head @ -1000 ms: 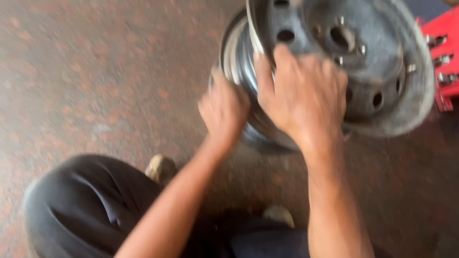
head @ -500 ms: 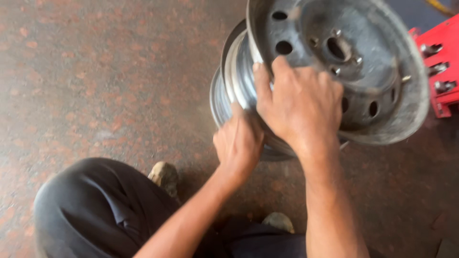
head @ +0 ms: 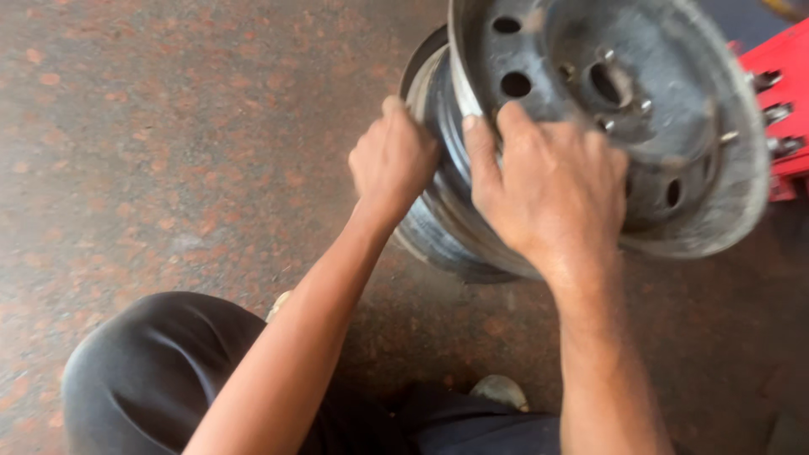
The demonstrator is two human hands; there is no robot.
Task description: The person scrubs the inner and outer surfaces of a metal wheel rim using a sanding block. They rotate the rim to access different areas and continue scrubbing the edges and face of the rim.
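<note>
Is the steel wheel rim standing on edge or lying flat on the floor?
On edge. The steel wheel rim shows its holed disc face sideways, its lower edge by the floor; left hand and right hand grip it.

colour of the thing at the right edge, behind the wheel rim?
Red, with metal pegs sticking out; head view, behind the grey steel wheel rim.

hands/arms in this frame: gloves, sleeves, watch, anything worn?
Nothing worn on either. The left hand and right hand are bare, with no gloves, rings or watch showing. Both forearms are bare up to the frame edge, no sleeves in view. The only clothing seen is dark trousers over the knee.
</note>
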